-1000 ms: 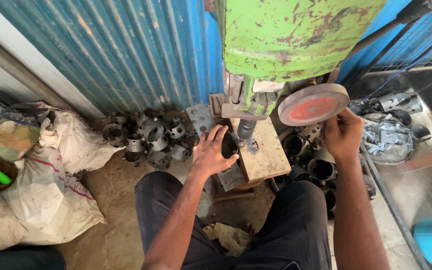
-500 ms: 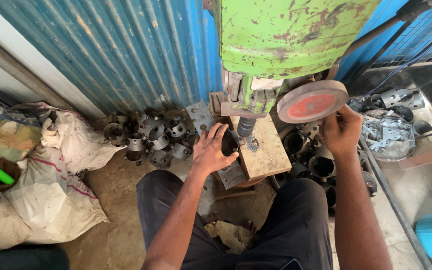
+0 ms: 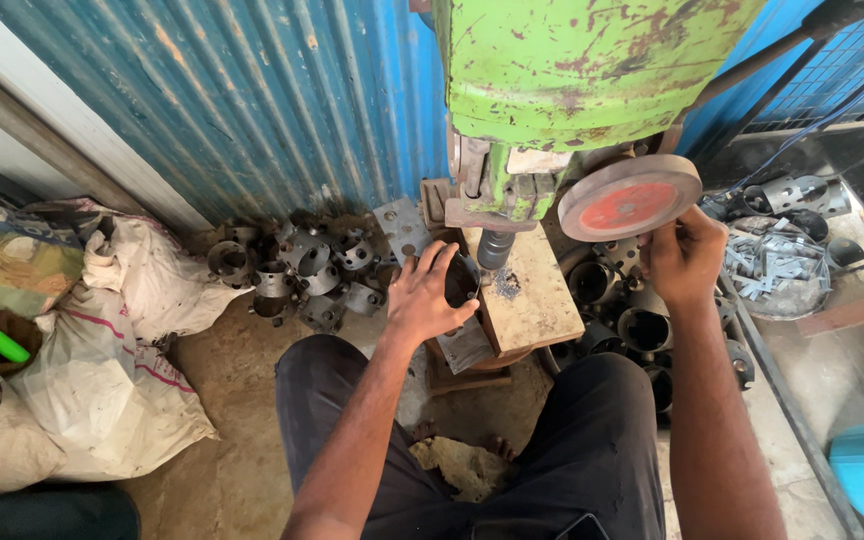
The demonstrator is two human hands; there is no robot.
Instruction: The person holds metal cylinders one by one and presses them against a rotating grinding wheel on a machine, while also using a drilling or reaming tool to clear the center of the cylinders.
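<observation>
left hand (image 3: pixel 430 295) clamps ring (image 3: pixel 459 280) on plate (image 3: pixel 532 295) beside punch (image 3: pixel 495 248) | right hand (image 3: pixel 685 258) grips wheel (image 3: pixel 629 197) rim | advice: seat ring square, fingers off punch line

A small metalworking workshop: a worn green press machine (image 3: pixel 572 80) against a blue corrugated-metal wall (image 3: pixel 252 100), metal ring parts (image 3: pixel 302 265) heaped on the dirt floor (image 3: pixel 222 370) beside sacks (image 3: pixel 102 380).

Barely anything moving here

Right hand (image 3: pixel 685 256) is creeping up the red handwheel (image 3: pixel 629 197) rim at upper right; the handwheel is tilting flatter.
</observation>
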